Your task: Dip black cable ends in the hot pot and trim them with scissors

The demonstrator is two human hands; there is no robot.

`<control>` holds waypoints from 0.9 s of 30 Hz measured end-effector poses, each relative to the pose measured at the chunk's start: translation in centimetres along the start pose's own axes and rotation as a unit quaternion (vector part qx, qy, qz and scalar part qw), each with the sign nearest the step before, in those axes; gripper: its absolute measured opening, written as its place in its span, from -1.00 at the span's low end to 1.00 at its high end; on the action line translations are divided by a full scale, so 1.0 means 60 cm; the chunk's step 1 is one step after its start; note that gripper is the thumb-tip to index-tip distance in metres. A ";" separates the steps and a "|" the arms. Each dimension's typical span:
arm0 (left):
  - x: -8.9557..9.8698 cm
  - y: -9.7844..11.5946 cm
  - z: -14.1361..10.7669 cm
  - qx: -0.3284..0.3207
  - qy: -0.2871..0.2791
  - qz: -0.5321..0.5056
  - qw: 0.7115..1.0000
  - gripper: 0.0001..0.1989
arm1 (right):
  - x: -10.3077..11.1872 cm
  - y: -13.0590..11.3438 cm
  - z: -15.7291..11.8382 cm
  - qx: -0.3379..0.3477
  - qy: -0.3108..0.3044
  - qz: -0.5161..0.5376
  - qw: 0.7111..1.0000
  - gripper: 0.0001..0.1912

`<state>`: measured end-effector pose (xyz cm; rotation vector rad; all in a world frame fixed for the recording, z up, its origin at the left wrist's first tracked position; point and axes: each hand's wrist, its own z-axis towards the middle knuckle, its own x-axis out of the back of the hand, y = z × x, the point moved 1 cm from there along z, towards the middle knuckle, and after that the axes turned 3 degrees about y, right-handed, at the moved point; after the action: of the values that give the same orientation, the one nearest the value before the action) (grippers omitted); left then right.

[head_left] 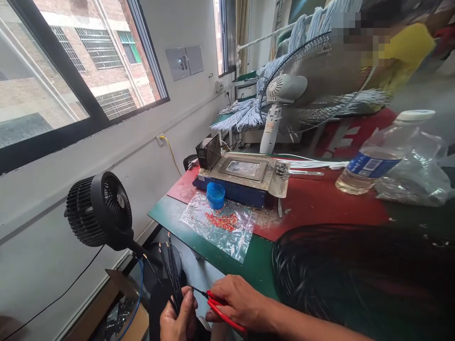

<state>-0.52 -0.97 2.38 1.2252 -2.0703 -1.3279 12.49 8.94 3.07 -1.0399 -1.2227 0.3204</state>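
Observation:
At the bottom centre, my left hand (178,316) is closed around a bundle of thin black cables (172,270), whose upper ends show copper-coloured tips. Just right of it, my right hand (236,299) is wrapped round the red handles of a pair of pliers or cutters (227,318). The tool's dark, narrow jaws point left and lie close to my left thumb. Whether the jaws touch a cable is too small to tell.
A large coil of black cable (313,274) lies on the table's right. Behind are a clear bag with red bits (241,244), a blue cup (215,196), a soldering pot (245,175) and a bottle (373,163). A black fan (99,208) stands left; a blurred person is at upper right.

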 end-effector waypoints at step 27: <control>-0.011 -0.018 -0.021 0.037 -0.088 0.008 0.995 -0.57 | 0.006 -0.015 0.004 -0.099 -0.080 0.500 0.857 -0.53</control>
<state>1.19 -1.28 2.08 1.1568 -2.2653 -1.4084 12.12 8.82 4.01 -1.8174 -0.7596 1.1183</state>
